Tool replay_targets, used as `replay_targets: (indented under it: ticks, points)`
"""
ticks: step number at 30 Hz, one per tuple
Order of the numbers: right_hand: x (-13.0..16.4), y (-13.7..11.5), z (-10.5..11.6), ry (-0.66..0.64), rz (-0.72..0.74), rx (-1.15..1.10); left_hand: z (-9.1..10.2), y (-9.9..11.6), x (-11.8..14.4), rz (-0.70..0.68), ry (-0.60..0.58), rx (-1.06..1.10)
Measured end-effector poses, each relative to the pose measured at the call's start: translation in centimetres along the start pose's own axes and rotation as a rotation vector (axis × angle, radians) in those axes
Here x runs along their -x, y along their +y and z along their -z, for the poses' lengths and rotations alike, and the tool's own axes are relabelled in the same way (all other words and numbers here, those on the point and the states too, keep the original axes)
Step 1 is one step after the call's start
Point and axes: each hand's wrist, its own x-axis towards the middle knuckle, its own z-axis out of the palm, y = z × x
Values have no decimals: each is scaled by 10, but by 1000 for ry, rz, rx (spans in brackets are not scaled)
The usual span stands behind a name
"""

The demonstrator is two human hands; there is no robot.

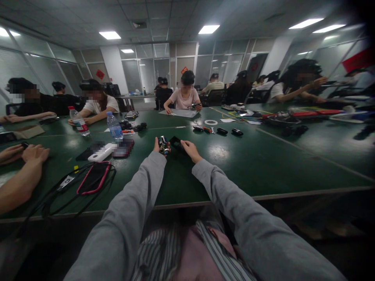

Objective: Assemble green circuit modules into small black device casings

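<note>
My left hand (pixel 157 146) is closed around a small circuit board (pixel 163 145) with silvery and green parts, held upright over the green table. Just to its right, my right hand (pixel 191 150) pinches a black rectangular casing (pixel 176 142) by its right side. The board and the casing are close together, and I cannot tell whether they touch. Beyond my hands lie several small black devices, among them one (pixel 222 131) and another (pixel 237 132), beside a small orange-and-black tool (pixel 206 130).
A white tape ring (pixel 211 122) lies farther back on the green table (pixel 252 168). To the left are a water bottle (pixel 115 127), a white device (pixel 101 152) and a pink-edged phone (pixel 94 177) with a cord. A neighbour's hands (pixel 32 154) are at far left. Cables and red tools (pixel 310 113) lie right.
</note>
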Motion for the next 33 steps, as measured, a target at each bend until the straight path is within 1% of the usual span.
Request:
replay_targets:
  ticks: [3, 6, 8, 12, 14, 16, 19, 23, 28, 33]
  points:
    - [0, 1, 0, -16, 20, 39, -1, -1, 1, -49, -30, -53]
    - [-2, 2, 0, -21, 25, 74, -2, -1, 2, -53, -52, -61]
    - [-2, 1, 1, 13, 24, 90, -3, -1, 4, -45, -54, -56]
    - [-2, -2, 5, 136, 22, 94, -6, -1, 10, -42, -27, -28]
    - [-2, -4, 7, 182, 43, 122, -8, -1, 15, -63, -29, -16]
    - [-1, -6, 7, 192, 90, 181, -11, -1, 20, -89, -37, -15]
    - [2, -7, 3, 147, 166, 311, -15, -1, 27, -121, -39, -25]
    - [9, -11, -4, 32, 227, 440, -14, 3, 28, -158, -48, -20]
    - [17, -22, -4, -123, 272, 462, -6, 9, 21, -175, -119, 10]
    - [21, -32, -1, -216, 289, 415, -4, 12, 23, -200, -141, 10]
